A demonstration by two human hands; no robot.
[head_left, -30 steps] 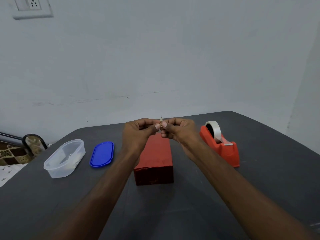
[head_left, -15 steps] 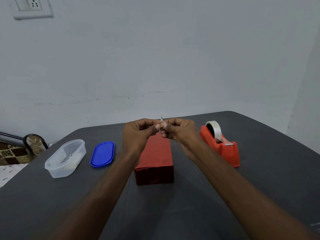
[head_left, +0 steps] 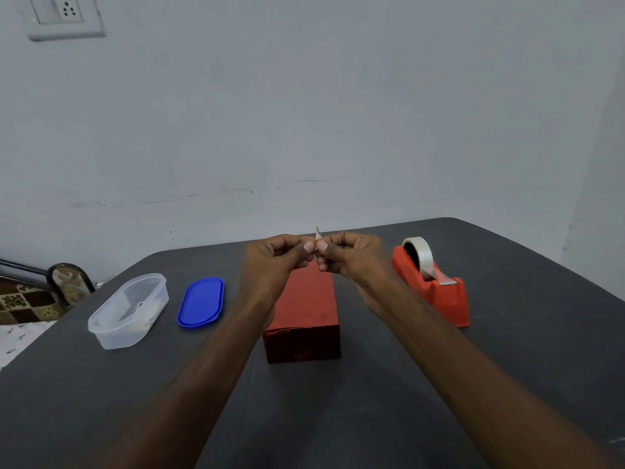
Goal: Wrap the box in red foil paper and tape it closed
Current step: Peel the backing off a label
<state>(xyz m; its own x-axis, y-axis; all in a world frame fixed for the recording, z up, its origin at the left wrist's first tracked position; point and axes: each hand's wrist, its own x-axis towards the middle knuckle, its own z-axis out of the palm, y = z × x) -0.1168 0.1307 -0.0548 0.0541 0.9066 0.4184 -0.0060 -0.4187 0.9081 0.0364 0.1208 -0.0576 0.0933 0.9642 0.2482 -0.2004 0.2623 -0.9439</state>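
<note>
While the left hand (head_left: pixel 270 262) and right hand (head_left: pixel 351 257) pinch a small tape piece (head_left: pixel 317 235) between fingertips above the red-wrapped box (head_left: pixel 304 309), keeping it taut and unfolded should help it stick flat.

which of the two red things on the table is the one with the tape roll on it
The tape dispenser, right of the hands, carries the white tape roll. The other red thing, the foil-wrapped box, sits centre.

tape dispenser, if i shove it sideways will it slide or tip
The tape dispenser probably slides rather than tips: its red base looks long, low and flat on the table. It may be weighty for its size. The tape roll sits high at the back, so a high shove might rock it.
</note>
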